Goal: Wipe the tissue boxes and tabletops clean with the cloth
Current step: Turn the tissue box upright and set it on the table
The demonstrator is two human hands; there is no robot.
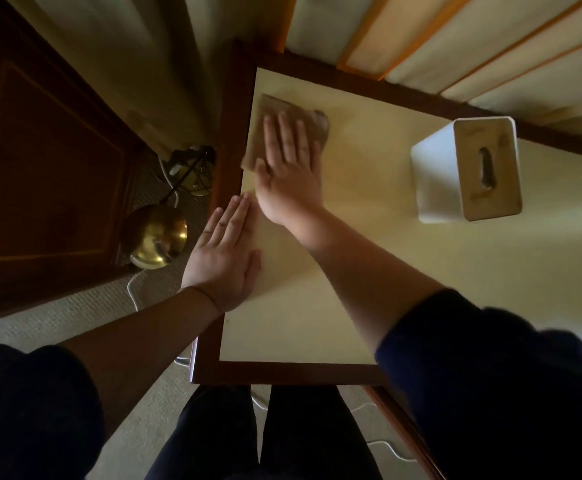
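The fingers [291,133] of the right hand [288,168] lie straight and spread, pressed flat on the brown cloth [282,109], holding nothing by curl; the cloth sits under them near the far left corner of the cream bench [369,271], close to its dark wooden rim. The left hand [223,258] is likewise flat with fingers straight and together, resting on the bench's left edge, partly over the rim, apparently steadying the body. The tissue box [466,168] stands well apart to the right, near the back edge, white with a tan slotted top.

To wipe well from here, I judge the flat palm is the right grip: keep even pressure across the whole cloth so it does not bunch under the fingertips. Work the corner first, then draw overlapping strokes toward the near edge, so dirt is carried off rather than pushed back. The strip under the left hand will need a pass once that hand lifts. The box should be lifted or shifted so the patch beneath it gets wiped, then its sides and top done separately
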